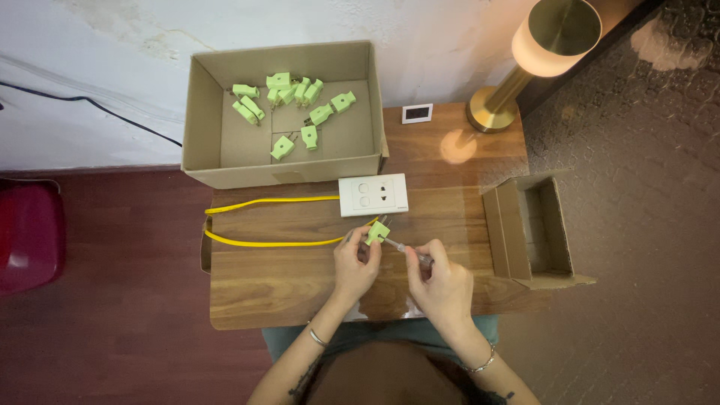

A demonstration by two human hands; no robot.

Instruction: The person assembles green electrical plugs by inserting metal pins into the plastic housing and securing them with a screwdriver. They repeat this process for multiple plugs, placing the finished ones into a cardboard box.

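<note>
My left hand (355, 264) pinches a small light green plug (377, 232) above the wooden table (285, 289). In my right hand (442, 283) is a thin screwdriver (412, 252), its tip against the plug's side. A yellow cable (262, 241) runs from the plug, loops left and comes back to a white socket box (373, 194) just beyond my hands.
A large open cardboard box (202, 112) at the back left holds several green plugs (292, 101). A smaller open cardboard box (536, 232) sits at the table's right edge. A brass lamp (525, 60) and a small white square device (417, 113) stand at the back right. A red object (26, 240) lies on the floor left.
</note>
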